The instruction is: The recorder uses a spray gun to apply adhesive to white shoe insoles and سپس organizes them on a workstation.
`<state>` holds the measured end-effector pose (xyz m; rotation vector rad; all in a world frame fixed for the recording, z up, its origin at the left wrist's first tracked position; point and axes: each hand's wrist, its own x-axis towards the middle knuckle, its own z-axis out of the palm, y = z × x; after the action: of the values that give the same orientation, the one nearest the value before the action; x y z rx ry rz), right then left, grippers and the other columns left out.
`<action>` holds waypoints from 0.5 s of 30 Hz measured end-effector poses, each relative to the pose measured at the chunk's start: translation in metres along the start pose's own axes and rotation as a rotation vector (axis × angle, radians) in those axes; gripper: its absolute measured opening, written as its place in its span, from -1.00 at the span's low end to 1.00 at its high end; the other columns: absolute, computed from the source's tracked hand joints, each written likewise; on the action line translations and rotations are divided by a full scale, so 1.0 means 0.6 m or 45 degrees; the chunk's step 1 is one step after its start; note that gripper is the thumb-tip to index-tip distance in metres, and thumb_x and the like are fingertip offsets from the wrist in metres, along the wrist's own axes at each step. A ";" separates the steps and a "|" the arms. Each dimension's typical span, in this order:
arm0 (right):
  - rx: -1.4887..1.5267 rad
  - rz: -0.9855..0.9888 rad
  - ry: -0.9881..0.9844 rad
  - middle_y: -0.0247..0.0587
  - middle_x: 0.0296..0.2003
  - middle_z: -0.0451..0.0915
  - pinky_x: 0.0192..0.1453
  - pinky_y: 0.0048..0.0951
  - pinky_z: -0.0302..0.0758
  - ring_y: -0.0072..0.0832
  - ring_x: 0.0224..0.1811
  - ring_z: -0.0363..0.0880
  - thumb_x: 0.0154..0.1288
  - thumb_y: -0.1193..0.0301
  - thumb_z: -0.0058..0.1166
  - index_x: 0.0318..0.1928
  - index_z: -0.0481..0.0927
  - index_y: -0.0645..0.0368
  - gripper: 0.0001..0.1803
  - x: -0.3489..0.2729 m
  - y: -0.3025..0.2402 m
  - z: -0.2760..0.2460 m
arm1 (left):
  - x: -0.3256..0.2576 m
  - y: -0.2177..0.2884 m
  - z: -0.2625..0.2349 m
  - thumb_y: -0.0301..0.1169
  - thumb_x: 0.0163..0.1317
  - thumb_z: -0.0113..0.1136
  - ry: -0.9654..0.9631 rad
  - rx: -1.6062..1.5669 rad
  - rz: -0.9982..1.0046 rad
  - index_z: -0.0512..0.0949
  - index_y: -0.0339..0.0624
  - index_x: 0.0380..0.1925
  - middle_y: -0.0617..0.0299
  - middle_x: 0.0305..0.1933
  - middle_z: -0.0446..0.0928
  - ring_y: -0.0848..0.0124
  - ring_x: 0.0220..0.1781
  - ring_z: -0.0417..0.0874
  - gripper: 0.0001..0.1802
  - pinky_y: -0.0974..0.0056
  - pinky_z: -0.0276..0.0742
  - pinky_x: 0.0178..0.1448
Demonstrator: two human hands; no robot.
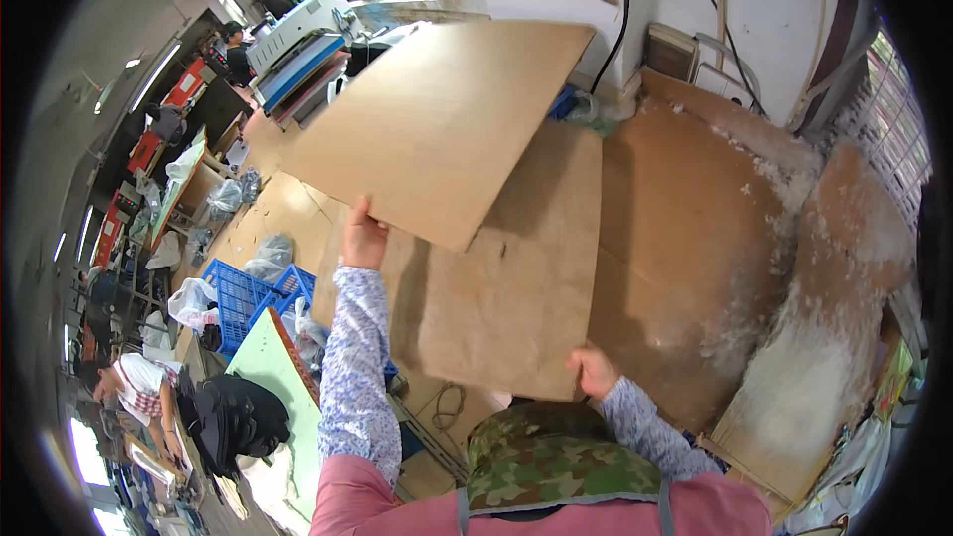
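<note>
My left hand (365, 236) is closed on the near edge of a smooth brown board (447, 119), thumb on its upper face. This board is raised and tilted, and it covers part of a second, duller brown board (506, 308) below. My right hand (596, 372) is closed at the near right corner of that lower board, fingers curled around the edge. A small dark mark shows on the lower board's face. How the far parts of the lower board rest is hidden by the upper one.
Brown sheeting (685, 238) strewn with white fluff lies to the right, beside a wire grille (898, 109). Blue crates (238, 303) and a pale green tabletop (273, 377) stand to the left. A pale machine (303, 35) is at the back. Another person (144, 387) works at far left.
</note>
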<state>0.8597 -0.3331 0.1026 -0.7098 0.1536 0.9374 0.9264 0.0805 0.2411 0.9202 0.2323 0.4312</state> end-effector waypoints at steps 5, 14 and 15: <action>0.027 0.035 -0.033 -0.04 -0.05 0.53 0.08 -0.17 0.50 -0.21 -0.04 0.54 -0.21 0.60 -0.05 0.11 0.37 0.36 -0.33 -0.139 0.018 -0.086 | 0.036 -0.131 -0.059 -0.34 0.27 0.08 0.178 -0.107 -0.149 0.47 0.03 -0.24 0.45 -0.29 0.55 0.50 -0.28 0.54 -0.91 0.37 0.34 -0.41; -0.159 0.371 0.170 -0.07 -0.05 0.55 0.05 -0.29 0.50 -0.27 -0.07 0.55 -0.23 0.60 -0.02 0.11 0.39 0.33 -0.31 -0.219 0.032 -0.149 | 0.069 -0.205 -0.189 0.03 0.33 -0.24 0.414 0.751 -0.533 0.47 -0.15 -0.27 0.17 -0.44 0.55 0.38 -0.53 0.54 -0.52 0.32 0.41 -0.59; -0.156 0.424 0.231 -0.07 -0.05 0.55 0.05 -0.29 0.50 -0.27 -0.07 0.55 -0.23 0.60 -0.02 0.11 0.39 0.33 -0.31 -0.226 0.033 -0.148 | 0.070 -0.219 -0.181 0.01 0.32 -0.22 0.572 0.983 -0.503 0.47 -0.22 -0.29 0.10 -0.41 0.55 0.27 -0.48 0.57 -0.50 0.24 0.46 -0.52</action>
<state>0.7785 -0.4729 0.0810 -0.9000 0.3857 1.2064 0.9576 0.1080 0.0709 1.4824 1.0238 0.1639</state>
